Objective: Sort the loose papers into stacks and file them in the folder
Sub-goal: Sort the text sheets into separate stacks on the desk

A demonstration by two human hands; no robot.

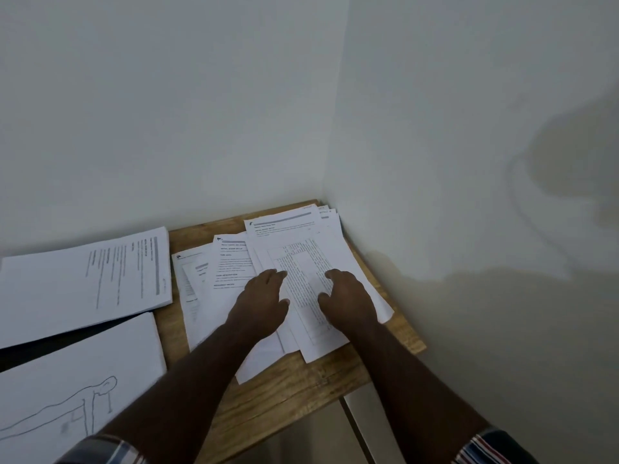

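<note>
- Wooden table point(268, 396) set in a room corner; papers cover most of its far half.
- Two neat stacks lie at the left: a text stack point(83, 283) farther off, a drawing stack point(67, 380) nearer. Judged sorted, at least in part.
- Between those two stacks shows a dark strip point(50, 344); could be the folder, cannot tell.
- Loose papers point(234, 262) are fanned and overlapping on the right side of the table; judged unsorted, nothing seen filed.
- Left hand point(259, 301) rests flat on the loose papers, fingers straight.
- Right hand point(348, 299) rests beside it on the top sheet, fingers relaxed, gripping nothing.
</note>
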